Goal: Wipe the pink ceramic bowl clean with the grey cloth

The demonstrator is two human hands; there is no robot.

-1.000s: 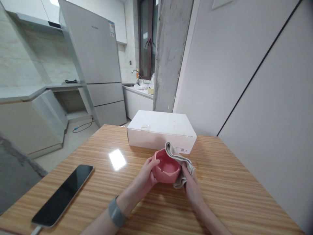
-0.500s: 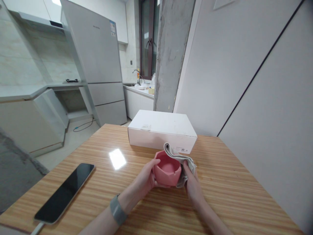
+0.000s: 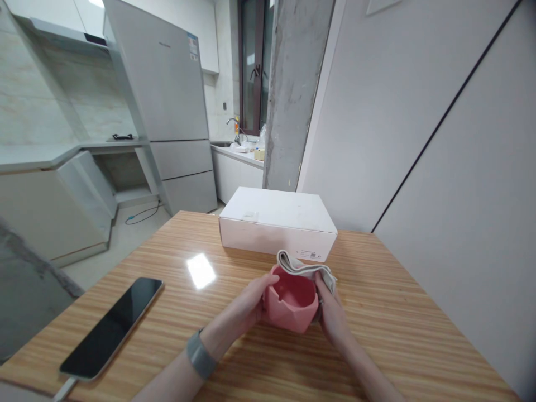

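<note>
A pink faceted ashtray (image 3: 291, 315) with notches in its rim is held over the wooden table, its opening tilted toward me. My left hand (image 3: 256, 298) grips its left side, thumb over the rim and the other fingers mostly hidden behind it. On the right, a folded light grey cloth (image 3: 307, 269) lies along the far rim and hangs down the outer side. My right hand (image 3: 330, 310) is closed on this cloth, pressing it to the ashtray's right side; most of its fingertips are hidden.
A white cardboard box (image 3: 278, 215) stands on the wooden table (image 3: 402, 324) just beyond my hands. At the left lies a black-screened phone (image 3: 113, 326) with a white cable plugged in. A wall (image 3: 419, 111) rises along the table's right side.
The ashtray has turned between my hands, its notches now at other places, and has come slightly nearer and to the right. The cloth has shifted a little with the right hand.
</note>
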